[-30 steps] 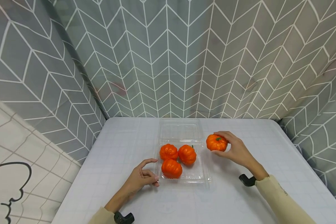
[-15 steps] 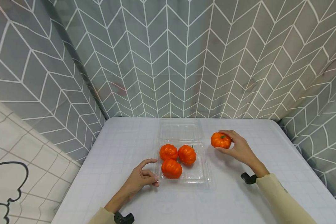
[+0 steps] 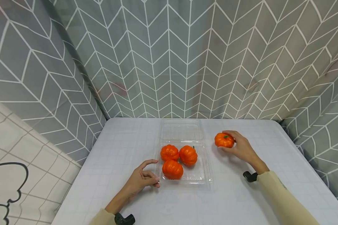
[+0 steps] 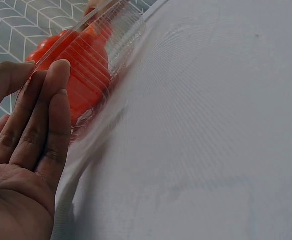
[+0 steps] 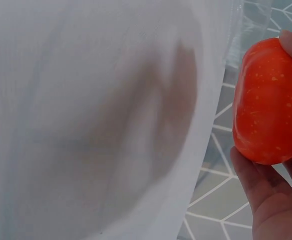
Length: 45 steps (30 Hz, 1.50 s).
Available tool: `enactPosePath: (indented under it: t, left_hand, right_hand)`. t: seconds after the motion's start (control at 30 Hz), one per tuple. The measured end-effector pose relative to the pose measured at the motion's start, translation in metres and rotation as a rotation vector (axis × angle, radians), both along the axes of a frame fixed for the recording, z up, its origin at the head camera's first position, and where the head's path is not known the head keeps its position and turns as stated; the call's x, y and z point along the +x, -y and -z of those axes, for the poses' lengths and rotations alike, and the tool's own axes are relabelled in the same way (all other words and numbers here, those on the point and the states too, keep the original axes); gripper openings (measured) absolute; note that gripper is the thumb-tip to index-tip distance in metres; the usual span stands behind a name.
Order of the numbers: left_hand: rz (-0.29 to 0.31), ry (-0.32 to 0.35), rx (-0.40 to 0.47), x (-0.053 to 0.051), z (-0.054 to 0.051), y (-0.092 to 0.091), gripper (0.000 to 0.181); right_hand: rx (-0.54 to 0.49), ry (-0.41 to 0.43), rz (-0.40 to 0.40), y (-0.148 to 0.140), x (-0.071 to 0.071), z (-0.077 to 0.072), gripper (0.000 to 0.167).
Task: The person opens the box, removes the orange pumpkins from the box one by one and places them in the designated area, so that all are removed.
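A small orange toy pumpkin point(image 3: 224, 140) with a green stem is gripped between the thumb and fingers of my right hand point(image 3: 242, 150). It is held off the table, right of the container; its ribbed orange side point(image 5: 271, 105) fills the right wrist view's edge. My left hand point(image 3: 142, 178) holds the left edge of a clear plastic clamshell container point(image 3: 197, 178), thumb and fingertips at its rim point(image 4: 123, 30). Three more orange pumpkins lie in the tray: one at back left point(image 3: 169, 152), one at back right point(image 3: 188, 155), one at front left point(image 3: 172, 169).
The container's lid point(image 3: 181, 131) lies open toward the back of the table. A white cloth covers the table point(image 3: 124, 137). Grey curtains point(image 3: 183, 62) with white chevron lines stand behind and at the sides. Each wrist wears a black device point(image 3: 250, 177).
My right hand has carried its pumpkin rightward and slightly back, away from the container. The left hand, the container and the three pumpkins inside have stayed put.
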<state>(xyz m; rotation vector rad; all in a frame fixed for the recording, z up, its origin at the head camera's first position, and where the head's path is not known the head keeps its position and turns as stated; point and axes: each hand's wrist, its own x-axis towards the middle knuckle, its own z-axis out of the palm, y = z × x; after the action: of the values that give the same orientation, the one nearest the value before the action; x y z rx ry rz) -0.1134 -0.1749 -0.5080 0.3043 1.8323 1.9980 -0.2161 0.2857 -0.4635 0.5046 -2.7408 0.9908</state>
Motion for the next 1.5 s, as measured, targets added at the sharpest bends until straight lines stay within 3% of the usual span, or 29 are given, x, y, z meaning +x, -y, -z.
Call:
enactPosePath:
  t: [0.83,1.5]
  left_hand:
    - [-0.002,-0.001,0.005,0.001,-0.001,-0.001,0.076]
    - [0.000,-0.009,0.003,0.000,0.000,0.000,0.075]
  right_hand:
    - [0.021,0.097,0.052,-0.020,-0.012,0.014,0.073]
    - [0.008,0.176,0.044,-0.023,-0.011,0.017,0.078]
